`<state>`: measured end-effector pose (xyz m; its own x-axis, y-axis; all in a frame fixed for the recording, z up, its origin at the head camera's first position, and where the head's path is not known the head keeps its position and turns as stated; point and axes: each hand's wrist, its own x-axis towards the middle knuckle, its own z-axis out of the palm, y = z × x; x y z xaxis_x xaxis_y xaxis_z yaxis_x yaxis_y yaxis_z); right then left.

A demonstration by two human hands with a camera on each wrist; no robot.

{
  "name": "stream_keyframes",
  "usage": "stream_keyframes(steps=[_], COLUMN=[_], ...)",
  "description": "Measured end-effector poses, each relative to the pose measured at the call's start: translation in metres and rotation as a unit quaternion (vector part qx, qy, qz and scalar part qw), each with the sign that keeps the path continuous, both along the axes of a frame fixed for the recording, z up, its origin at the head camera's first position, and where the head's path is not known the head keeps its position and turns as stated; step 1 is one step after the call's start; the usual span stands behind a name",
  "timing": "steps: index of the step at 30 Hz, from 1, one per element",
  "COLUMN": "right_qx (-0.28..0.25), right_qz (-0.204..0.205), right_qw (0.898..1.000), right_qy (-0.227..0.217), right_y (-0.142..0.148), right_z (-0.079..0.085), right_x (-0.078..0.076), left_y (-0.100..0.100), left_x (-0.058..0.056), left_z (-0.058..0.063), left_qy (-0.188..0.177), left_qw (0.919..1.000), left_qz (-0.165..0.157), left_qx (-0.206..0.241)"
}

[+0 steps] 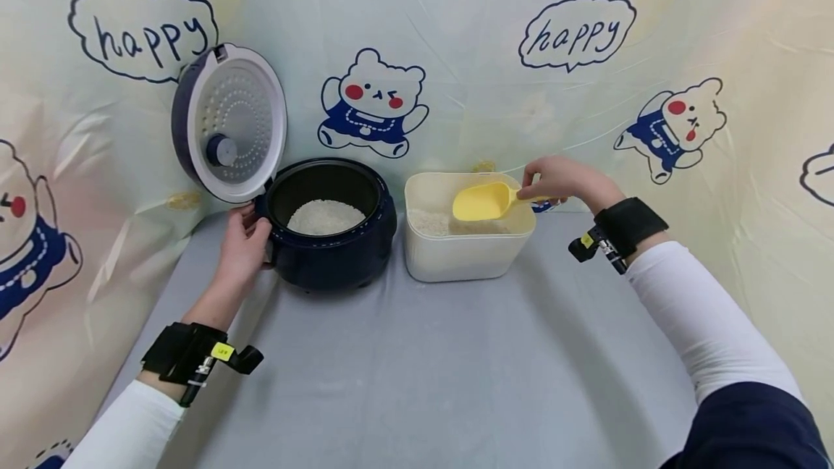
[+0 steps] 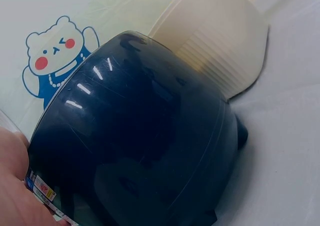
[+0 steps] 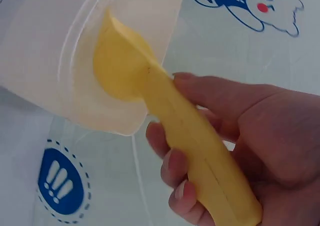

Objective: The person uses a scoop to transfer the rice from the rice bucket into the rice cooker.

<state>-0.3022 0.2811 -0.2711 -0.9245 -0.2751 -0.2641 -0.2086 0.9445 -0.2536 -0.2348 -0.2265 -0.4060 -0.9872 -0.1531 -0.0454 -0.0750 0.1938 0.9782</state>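
Observation:
A dark blue rice cooker (image 1: 339, 259) stands with its lid (image 1: 237, 125) raised, and white rice (image 1: 326, 218) lies heaped in its dark inner pot. My left hand (image 1: 242, 248) holds the cooker's left side near the hinge; its fingers are partly hidden there. In the left wrist view, the glossy cooker body (image 2: 140, 131) fills most of the picture. My right hand (image 1: 565, 181) grips a yellow scoop (image 1: 483, 203) by the handle, fingers wrapped round it. The scoop's bowl overlaps the opening of a cream rice bin (image 1: 459, 259), where more rice (image 1: 428, 221) shows.
Grey cloth (image 1: 417, 375) covers the table. A patterned curtain (image 1: 476, 56) with bear drawings hangs right behind the cooker and bin. The bin stands close to the cooker's right side. The raised lid leans back to the left.

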Motion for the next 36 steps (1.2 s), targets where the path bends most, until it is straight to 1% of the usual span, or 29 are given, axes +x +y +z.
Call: stream_keyframes(steps=[4, 8, 10, 12, 15, 16, 18, 19, 21, 22, 24, 28, 32, 35, 36], right_qx=[0.065, 0.107, 0.126, 0.156, 0.219, 0.242, 0.279, 0.293, 0.309, 0.312, 0.313, 0.293, 0.232, 0.178, 0.166], right_qz=[0.005, 0.014, 0.027, 0.047, 0.078, 0.080, 0.071, 0.061, 0.040, 0.029, 0.023, 0.035, 0.037, 0.019, 0.014], right_qw=[0.997, 0.991, 0.986, 0.978, 0.957, 0.950, 0.940, 0.937, 0.935, 0.936, 0.936, 0.943, 0.964, 0.980, 0.983], right_qy=[0.036, 0.081, 0.102, 0.130, 0.175, 0.183, 0.185, 0.181, 0.169, 0.162, 0.156, 0.151, 0.124, 0.089, 0.080], right_y=[-0.019, -0.035, -0.043, -0.050, -0.064, -0.069, -0.079, -0.083, -0.090, -0.092, -0.093, -0.086, -0.071, -0.061, -0.059], right_z=[0.008, 0.016, 0.018, 0.019, 0.015, 0.012, 0.006, 0.003, -0.005, -0.008, -0.015, -0.025, -0.032, -0.035, -0.036], right_x=[0.003, 0.009, 0.014, 0.017, 0.020, 0.020, 0.019, 0.019, 0.017, 0.016, 0.015, 0.014, 0.011, 0.006, 0.005], left_y=[-0.001, -0.001, -0.002, -0.002, -0.003, -0.003, -0.003, -0.003, -0.002, -0.002, -0.001, 0.001, 0.002, 0.001, 0.001], left_x=[-0.001, -0.001, -0.001, -0.001, -0.001, -0.001, 0.000, 0.000, 0.000, 0.001, 0.001, 0.003, 0.004, 0.004, 0.004], left_z=[0.000, -0.001, -0.001, -0.001, -0.001, -0.002, -0.002, -0.003, -0.004, -0.004, -0.004, -0.003, -0.001, 0.000, 0.000], left_qy=[0.002, 0.002, 0.002, 0.003, 0.002, 0.002, 0.001, 0.001, 0.002, 0.002, 0.002, -0.003, -0.003, 0.001, 0.002], left_qw=[1.0000, 1.0000, 1.0000, 1.0000, 1.0000, 1.0000, 0.9999, 0.9999, 1.0000, 1.0000, 1.0000, 0.9999, 0.9998, 0.9999, 0.9999], left_qz=[0.001, 0.001, 0.002, 0.004, 0.005, 0.005, 0.005, 0.005, 0.006, 0.006, 0.005, 0.004, 0.006, 0.004, 0.003], left_qx=[0.002, 0.004, 0.003, 0.001, -0.005, -0.007, -0.011, -0.011, -0.008, -0.006, -0.002, -0.009, -0.017, -0.017, -0.016])
